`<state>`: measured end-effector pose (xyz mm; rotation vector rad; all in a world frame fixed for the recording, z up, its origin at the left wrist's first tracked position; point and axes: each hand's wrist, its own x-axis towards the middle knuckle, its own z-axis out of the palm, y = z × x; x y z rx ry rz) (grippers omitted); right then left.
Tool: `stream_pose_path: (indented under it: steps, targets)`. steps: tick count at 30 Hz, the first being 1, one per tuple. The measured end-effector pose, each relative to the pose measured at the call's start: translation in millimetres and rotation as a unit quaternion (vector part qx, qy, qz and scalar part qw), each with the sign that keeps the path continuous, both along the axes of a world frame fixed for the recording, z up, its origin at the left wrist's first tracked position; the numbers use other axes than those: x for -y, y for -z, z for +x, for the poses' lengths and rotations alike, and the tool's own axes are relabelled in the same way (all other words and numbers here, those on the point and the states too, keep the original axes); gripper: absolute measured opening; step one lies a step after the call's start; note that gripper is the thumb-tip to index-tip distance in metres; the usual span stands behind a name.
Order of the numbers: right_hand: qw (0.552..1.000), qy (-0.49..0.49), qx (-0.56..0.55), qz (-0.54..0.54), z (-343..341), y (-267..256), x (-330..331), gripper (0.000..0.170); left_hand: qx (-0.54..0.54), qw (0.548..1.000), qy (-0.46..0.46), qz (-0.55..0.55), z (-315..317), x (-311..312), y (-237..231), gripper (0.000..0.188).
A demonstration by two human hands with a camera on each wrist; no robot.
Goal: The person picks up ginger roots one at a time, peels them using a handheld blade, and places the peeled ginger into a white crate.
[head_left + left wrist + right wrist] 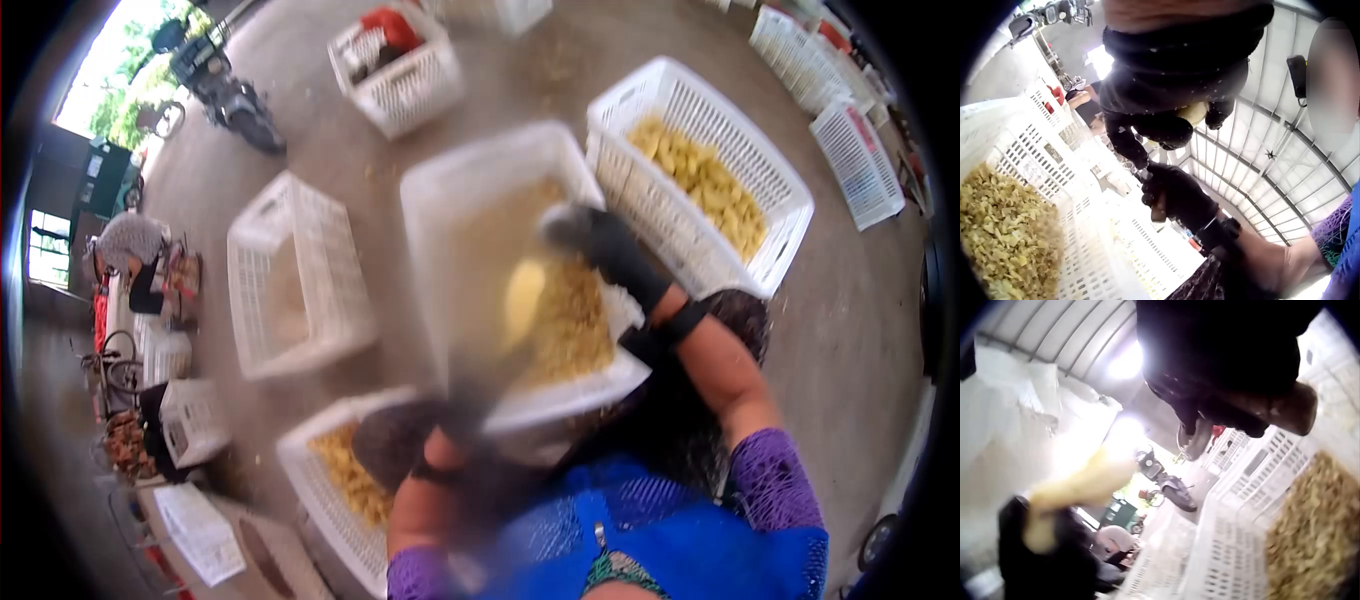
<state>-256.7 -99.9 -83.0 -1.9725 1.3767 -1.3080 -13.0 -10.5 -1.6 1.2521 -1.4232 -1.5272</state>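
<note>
- Concrete floor (310, 120) is being taken up by white plastic baskets on several sides.
- Between them, a white tub (425, 230) is being partly filled by yellowish scraps (580, 335); its inside is being partly blocked from the head view by both hands.
- Above the tub, a pale yellow piece (523, 300) is being held by the gloved left hand (485, 385), its fingers curled round it; most of the piece is being hidden by that hand in the left wrist view.
- A brown handle (1297, 409) is being gripped in the curled fingers of the gloved right hand (605, 245); what it carries cannot be told clearly.
- More yellow pieces are being held in the right-hand basket (640, 195), just beside the tub, and in the lower-left basket (318, 505), partly covered by the left arm.
- Farther off, floor space is being occupied by a motorbike (235, 100) and another person (130, 240).
</note>
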Motion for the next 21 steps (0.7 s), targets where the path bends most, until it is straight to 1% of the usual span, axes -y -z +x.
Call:
stream_pose_path:
  steps: [1, 2, 4, 5, 6, 7, 8, 9, 11, 12, 13, 14, 15, 16, 17, 18, 19, 20, 21]
  targets:
    - [0.977, 0.008, 0.060, 0.203, -2.9, -42.7, -12.9, 0.033, 0.044, 0.999, 0.011, -0.022, 1.5, 1.4, -10.1, 0.019]
    - [0.974, 0.009, 0.068, 0.215, -1.0, -57.4, -21.9, 0.033, 0.051, 0.999, 0.014, -0.010, 1.0, 0.0, -13.3, 0.019]
    - [0.942, 0.007, 0.183, 0.279, 1.0, -77.8, -28.8, 0.032, -0.029, 0.996, -0.020, 0.078, -6.0, -1.4, -15.7, 0.022]
    - [0.943, 0.009, 0.181, 0.278, 3.1, -72.4, -27.0, 0.032, -0.032, 0.996, -0.019, 0.078, -8.4, -1.2, -12.4, 0.022]
    - [0.915, -0.024, 0.300, 0.268, 7.2, -62.5, -24.2, 0.031, -0.028, 0.998, -0.003, 0.049, -9.4, -0.2, -7.9, 0.022]
    - [0.872, -0.057, 0.417, 0.251, 9.8, -55.4, -22.9, 0.031, -0.022, 0.999, 0.014, 0.019, -10.3, 2.0, -6.0, 0.022]
    - [0.985, -0.071, 0.157, -0.024, 12.5, -64.3, -30.4, 0.031, -0.021, 0.999, 0.019, 0.017, -12.5, 4.4, -9.2, 0.022]
    - [0.985, -0.069, 0.159, -0.025, 11.4, -72.3, -32.5, 0.031, -0.027, 0.999, 0.023, 0.019, -14.9, 5.2, -13.8, 0.022]
    - [0.988, -0.079, 0.100, 0.090, 9.1, -84.3, -36.9, 0.033, -0.035, 0.999, 0.026, 0.023, -13.8, 3.1, -12.0, 0.022]
    - [0.988, -0.079, 0.100, 0.090, 8.3, -87.0, -37.4, 0.033, -0.040, 0.998, 0.029, 0.025, -8.5, 1.8, -6.0, 0.022]
    - [0.991, -0.083, 0.073, 0.076, 7.7, -88.9, -37.1, 0.031, -0.046, 0.998, 0.031, 0.026, -5.4, 1.5, -2.3, 0.021]
    - [0.993, -0.086, 0.046, 0.062, 7.1, -91.0, -37.1, 0.029, -0.045, 0.998, 0.031, 0.026, -10.5, 0.7, -7.8, 0.021]
    - [0.993, -0.086, 0.047, 0.062, 9.7, -95.6, -38.0, 0.029, -0.048, 0.998, 0.005, 0.044, -20.6, -0.7, -17.9, 0.022]
    - [0.974, -0.072, 0.154, 0.153, 15.0, -101.0, -39.9, 0.025, -0.049, 0.997, -0.021, 0.063, -26.3, -1.3, -22.6, 0.023]
    - [0.934, -0.056, 0.258, 0.241, 17.9, -102.3, -42.0, 0.021, -0.048, 0.997, -0.020, 0.065, -25.0, -0.6, -17.8, 0.023]
    - [0.932, -0.054, 0.261, 0.244, 16.1, -79.8, -35.5, 0.021, -0.036, 0.999, -0.002, 0.039, -21.1, -0.3, -10.7, 0.023]
    - [0.974, -0.029, 0.174, 0.142, 11.5, -40.9, -20.9, 0.018, -0.025, 0.999, 0.017, 0.012, -17.8, -0.3, -8.0, 0.023]
    - [0.996, -0.004, 0.081, 0.036, 5.0, -20.8, -10.2, 0.016, -0.022, 1.000, 0.017, 0.011, -16.5, 0.2, -10.1, 0.023]
    - [0.996, -0.008, 0.082, 0.033, -3.1, -22.7, -5.8, 0.016, -0.035, 0.999, 0.008, 0.025, -15.1, 1.3, -13.6, 0.022]
